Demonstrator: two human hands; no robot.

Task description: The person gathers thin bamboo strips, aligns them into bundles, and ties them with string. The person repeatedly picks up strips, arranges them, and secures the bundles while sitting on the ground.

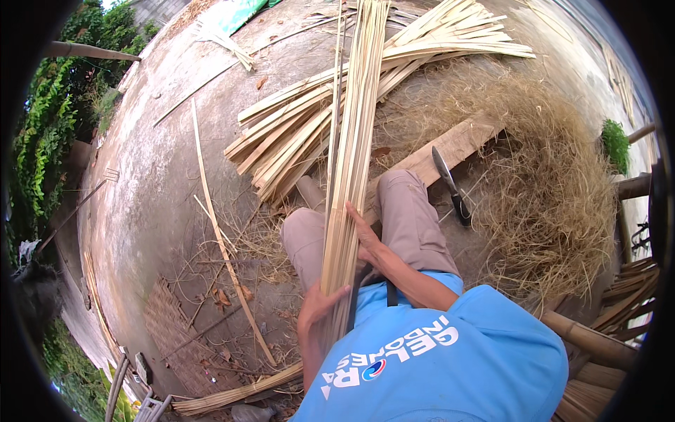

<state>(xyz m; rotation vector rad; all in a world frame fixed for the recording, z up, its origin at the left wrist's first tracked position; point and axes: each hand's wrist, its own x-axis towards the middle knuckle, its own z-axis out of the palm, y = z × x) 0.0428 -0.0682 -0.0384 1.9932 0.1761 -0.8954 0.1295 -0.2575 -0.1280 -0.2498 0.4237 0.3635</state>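
A long bundle of split bamboo strips (358, 105) runs from my lap up past the top edge of the view. Near its lower end my left hand (322, 304) grips the left side, with the thumb across the front and the other fingers mostly hidden. Farther up, my right hand (365, 238) clasps the right side, one digit lying along the strips. Beyond my knees, a thicker bundle of pale bamboo strips (295, 133) lies slantwise on the ground, partly behind the held bundle.
A knife with a black handle (460, 207) lies to the right of my legs, its blade against a wooden plank (460, 141). A heap of thin bamboo shavings (555, 183) spreads at right. Single strips (214, 225) and a woven mat (172, 330) lie at left. A bamboo pole (590, 341) stands near right.
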